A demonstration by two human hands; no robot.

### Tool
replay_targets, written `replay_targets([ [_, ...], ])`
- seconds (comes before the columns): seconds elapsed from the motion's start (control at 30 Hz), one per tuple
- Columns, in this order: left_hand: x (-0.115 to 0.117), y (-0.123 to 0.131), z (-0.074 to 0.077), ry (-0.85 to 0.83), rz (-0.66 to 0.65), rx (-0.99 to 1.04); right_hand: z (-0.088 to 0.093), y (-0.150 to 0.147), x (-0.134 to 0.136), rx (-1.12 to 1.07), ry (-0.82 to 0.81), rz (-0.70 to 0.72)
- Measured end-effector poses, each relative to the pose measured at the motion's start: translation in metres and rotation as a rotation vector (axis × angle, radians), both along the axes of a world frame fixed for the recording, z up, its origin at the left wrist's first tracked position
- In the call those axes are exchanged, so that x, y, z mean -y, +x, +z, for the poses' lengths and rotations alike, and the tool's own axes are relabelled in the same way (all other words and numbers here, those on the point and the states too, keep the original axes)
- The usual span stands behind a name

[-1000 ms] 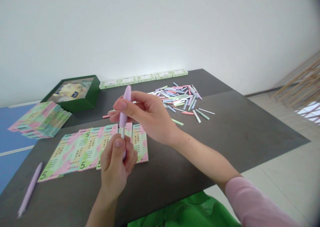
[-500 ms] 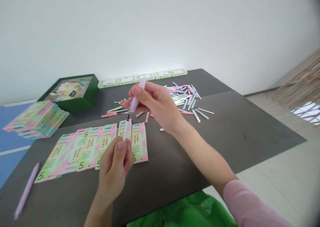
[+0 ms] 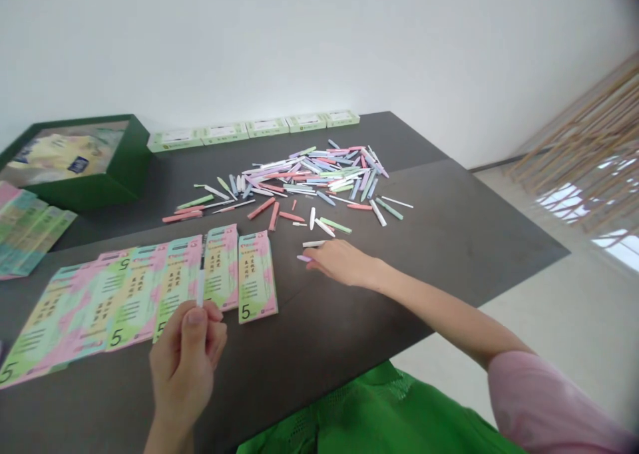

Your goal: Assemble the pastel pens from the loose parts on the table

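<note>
A green cloth (image 3: 394,414) shows at the near edge of the dark tabletop (image 3: 314,354). Just above it, the left hand (image 3: 184,357) is closed in a fist around a slim white refill (image 3: 200,289), its dark tip pointing up; whether the fist hides another part, I cannot tell. The right hand (image 3: 344,262) is low over the tabletop, fingers drawn close together, with a purple piece (image 3: 303,258) at their tips; pinched or only touched is unclear. A white piece (image 3: 313,243) lies just beyond it.

Beyond the left hand, printed packs (image 3: 257,277) lie in an overlapping row, the rightmost slightly apart. Farther back spreads a large heap of loose pen parts (image 3: 309,173) in mixed colours. A stack of packs (image 3: 34,231) and a green box (image 3: 124,164) stand at the left, and five flat boxes (image 3: 224,132) line the wall (image 3: 319,48).

The refill's visible end is bare, with no shell around it, so this pen looks unassembled; judging by the heap, much remains loose.
</note>
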State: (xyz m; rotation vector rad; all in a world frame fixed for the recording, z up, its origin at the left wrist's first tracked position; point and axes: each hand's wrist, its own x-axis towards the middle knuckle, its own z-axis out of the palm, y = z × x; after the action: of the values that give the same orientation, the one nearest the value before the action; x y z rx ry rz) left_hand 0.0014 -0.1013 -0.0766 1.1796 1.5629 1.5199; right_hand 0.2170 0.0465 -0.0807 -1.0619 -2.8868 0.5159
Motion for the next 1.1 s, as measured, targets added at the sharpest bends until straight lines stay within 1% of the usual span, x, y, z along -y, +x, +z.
replay_targets([
  [0.07, 0.001, 0.0, -0.006, -0.033, -0.002, -0.062, -0.012, -0.002, 0.002, 0.102, 0.02, 0.031],
  [0.13, 0.002, 0.001, -0.009, -0.068, 0.001, -0.167, -0.018, -0.003, 0.002, 0.161, 0.042, 0.07],
  [0.23, 0.005, 0.001, -0.006, -0.114, 0.024, -0.341, -0.022, 0.0, 0.002, 0.187, 0.091, 0.119],
  [0.37, 0.008, -0.003, -0.001, -0.15, 0.115, -0.601, -0.03, 0.006, 0.005, 0.171, 0.166, 0.125],
  [0.43, 0.007, -0.009, -0.003, -0.11, 0.143, -0.8, -0.036, 0.008, 0.01, 0.152, 0.2, 0.1],
  [0.53, 0.005, -0.02, -0.008, 0.002, 0.091, -1.088, -0.043, 0.008, 0.017, 0.106, 0.253, 0.042],
  [0.63, 0.001, -0.027, -0.011, 0.081, 0.012, -1.226, -0.047, 0.011, 0.025, 0.035, 0.307, -0.02],
  [0.7, -0.001, -0.029, -0.012, 0.123, -0.014, -1.268, -0.045, 0.015, 0.03, -0.024, 0.331, -0.075],
  [0.77, -0.003, -0.029, -0.014, 0.157, -0.041, -1.301, -0.039, 0.019, 0.033, -0.08, 0.334, -0.151],
  [0.83, -0.006, -0.027, -0.017, 0.182, -0.075, -1.331, -0.029, 0.021, 0.036, -0.129, 0.309, -0.22],
  [0.9, -0.008, -0.026, -0.02, 0.213, -0.126, -1.343, -0.017, 0.019, 0.038, -0.169, 0.269, -0.248],
  [1.0, -0.013, -0.024, -0.021, 0.28, -0.224, -1.351, -0.003, 0.012, 0.038, -0.2, 0.216, -0.198],
  [1.1, -0.016, -0.023, -0.02, 0.352, -0.298, -1.36, 0.0, 0.004, 0.034, -0.198, 0.181, -0.086],
])
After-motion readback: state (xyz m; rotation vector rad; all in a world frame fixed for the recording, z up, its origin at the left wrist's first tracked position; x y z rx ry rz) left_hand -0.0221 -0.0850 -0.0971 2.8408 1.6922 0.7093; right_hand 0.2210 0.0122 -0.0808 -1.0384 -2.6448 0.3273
